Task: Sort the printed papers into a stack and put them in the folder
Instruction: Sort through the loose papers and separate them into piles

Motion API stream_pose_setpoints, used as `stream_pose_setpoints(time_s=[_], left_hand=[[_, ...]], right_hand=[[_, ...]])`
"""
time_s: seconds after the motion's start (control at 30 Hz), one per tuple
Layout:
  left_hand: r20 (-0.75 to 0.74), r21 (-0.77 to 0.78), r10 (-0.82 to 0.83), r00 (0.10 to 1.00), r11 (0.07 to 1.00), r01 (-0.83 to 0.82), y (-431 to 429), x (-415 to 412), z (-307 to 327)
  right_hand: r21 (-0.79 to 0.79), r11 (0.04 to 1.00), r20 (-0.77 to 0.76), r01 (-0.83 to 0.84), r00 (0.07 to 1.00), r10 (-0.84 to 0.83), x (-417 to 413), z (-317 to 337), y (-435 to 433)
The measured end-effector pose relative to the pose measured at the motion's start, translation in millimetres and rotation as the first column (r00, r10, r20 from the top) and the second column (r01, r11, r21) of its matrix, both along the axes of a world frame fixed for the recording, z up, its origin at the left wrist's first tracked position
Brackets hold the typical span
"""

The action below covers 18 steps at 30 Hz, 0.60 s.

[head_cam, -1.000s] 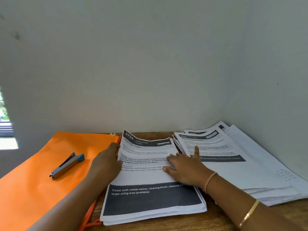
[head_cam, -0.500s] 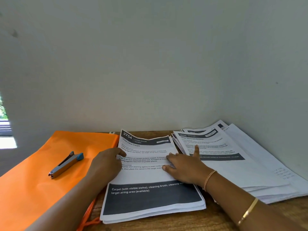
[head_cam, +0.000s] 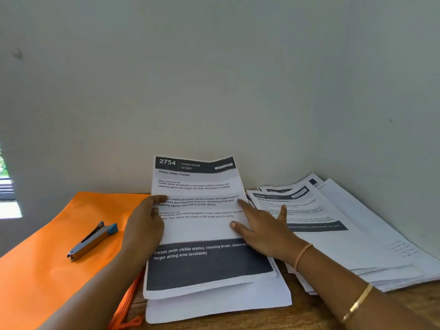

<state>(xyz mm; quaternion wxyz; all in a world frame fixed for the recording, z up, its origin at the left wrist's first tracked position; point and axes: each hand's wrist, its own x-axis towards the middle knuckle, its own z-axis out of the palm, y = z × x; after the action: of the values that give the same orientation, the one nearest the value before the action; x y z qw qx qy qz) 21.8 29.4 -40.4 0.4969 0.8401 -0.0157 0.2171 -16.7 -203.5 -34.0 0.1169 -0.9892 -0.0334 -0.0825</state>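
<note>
A bundle of printed papers (head_cam: 197, 232), top sheet headed "2754 Living Room, Deep Clean Carpet", is tilted up at its far end. My left hand (head_cam: 145, 222) grips its left edge, thumb on the top sheet. My right hand (head_cam: 264, 225) rests with spread fingers on its right edge. Beneath the bundle, more white sheets (head_cam: 238, 303) lie flat on the wooden table (head_cam: 297, 313). A second, fanned pile of printed papers (head_cam: 338, 234) lies to the right, partly under my right hand. The orange folder (head_cam: 50, 265) lies flat at the left.
A grey stapler with a blue end (head_cam: 91, 241) lies on the orange folder. A plain wall (head_cam: 214, 91) rises right behind the papers and along the right side. Orange cords (head_cam: 126, 315) hang from the folder's near edge. A window strip shows at far left.
The bundle with the "2754" sheet has lifted at its far end off the sheets below. Both hands stayed on its sides and rose with it.
</note>
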Motion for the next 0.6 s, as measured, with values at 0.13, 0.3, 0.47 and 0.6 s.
stream_pose_setpoints(time_s=[0.13, 0.3, 0.47, 0.6], left_hand=[[-0.024, -0.077, 0.002, 1.0, 0.997, -0.004, 1.2, 1.1, -0.8], [-0.058, -0.072, 0.0, 0.998, 0.997, -0.004, -0.7, 0.8, 1.3], [-0.059, -0.072, -0.025, 0.998, 0.997, 0.021, -3.2, -0.7, 2.1], [-0.07, -0.173, -0.131, 0.989, 0.978, 0.117, -7.7, -3.9, 0.5]], right_hand=[[0.185, 0.983, 0.076, 0.006, 0.997, -0.02, -1.9, 7.1, 2.2], [0.317, 0.948, 0.121, -0.017, 0.992, -0.022, -1.5, 11.3, 1.3], [0.559, 0.829, 0.104, 0.015, 0.991, -0.088, -2.9, 20.5, -1.1], [0.742, 0.666, 0.025, 0.082, 0.988, -0.149, -2.8, 32.6, -12.9]])
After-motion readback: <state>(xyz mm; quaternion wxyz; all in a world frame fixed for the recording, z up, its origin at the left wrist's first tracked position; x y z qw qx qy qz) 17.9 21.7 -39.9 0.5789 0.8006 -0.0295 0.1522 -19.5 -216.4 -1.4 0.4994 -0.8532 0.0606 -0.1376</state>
